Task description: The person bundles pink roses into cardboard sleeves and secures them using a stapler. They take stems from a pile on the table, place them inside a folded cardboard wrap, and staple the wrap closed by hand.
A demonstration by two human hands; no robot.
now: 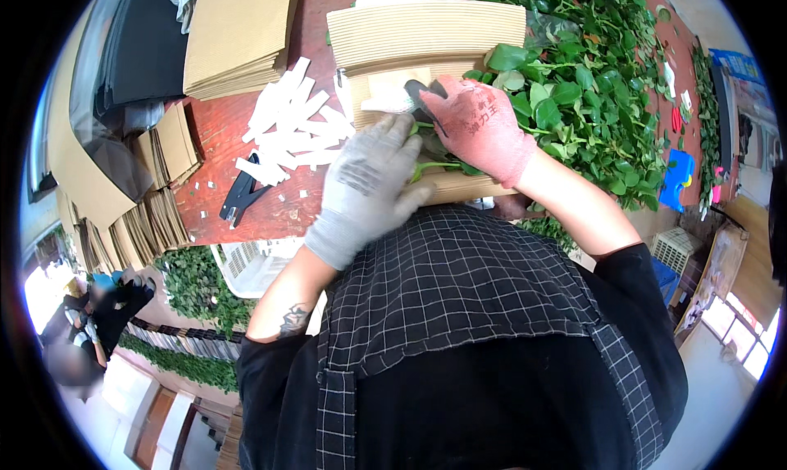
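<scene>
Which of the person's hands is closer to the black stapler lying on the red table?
Left. The left hand, in a grey glove, is just right of the black stapler; the right hand, in a pink glove, is farther right, over the green stems.

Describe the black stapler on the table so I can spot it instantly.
Start at the red-brown table left of the gloved hands. Below the scattered heap of white paper strips lies the black stapler, slanted. It is the only dark tool among pale strips and tan cardboard stacks.

Gloved hands (426,146) on leafy stems (434,168)
</scene>
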